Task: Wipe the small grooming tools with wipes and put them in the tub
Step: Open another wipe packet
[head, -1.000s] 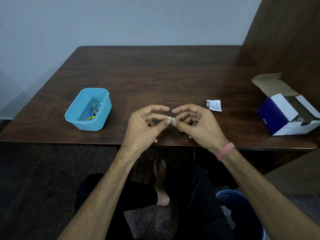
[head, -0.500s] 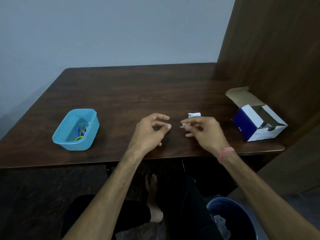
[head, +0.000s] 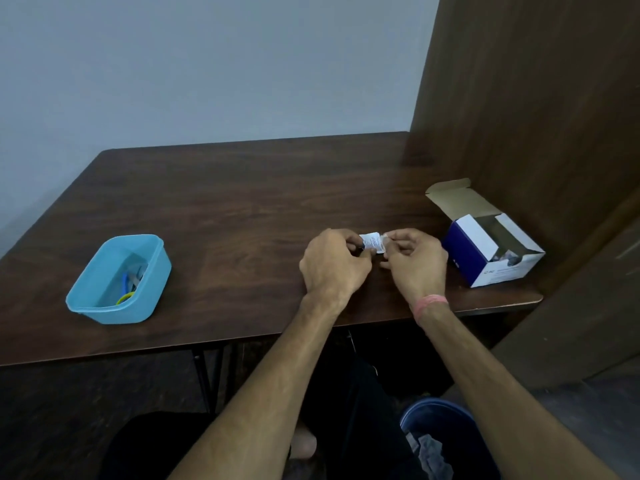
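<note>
A small white wipe sachet (head: 372, 242) is pinched between both hands just above the dark wooden table (head: 242, 209). My left hand (head: 334, 263) grips its left edge and my right hand (head: 414, 259) grips its right edge. At the table's left stands a light blue plastic tub (head: 152, 271) holding a few small grooming tools (head: 130, 284), among them blue and yellow-green handles.
An open blue and white cardboard box (head: 485, 251) of sachets sits at the table's right end, beside a brown wooden panel (head: 536, 116). A dark blue bin (head: 450, 441) with crumpled waste stands on the floor under my right arm.
Both hands moved forward and right from the table's front edge to the sachet that lay on the table. They now hold it between them. The camera has tilted up.
</note>
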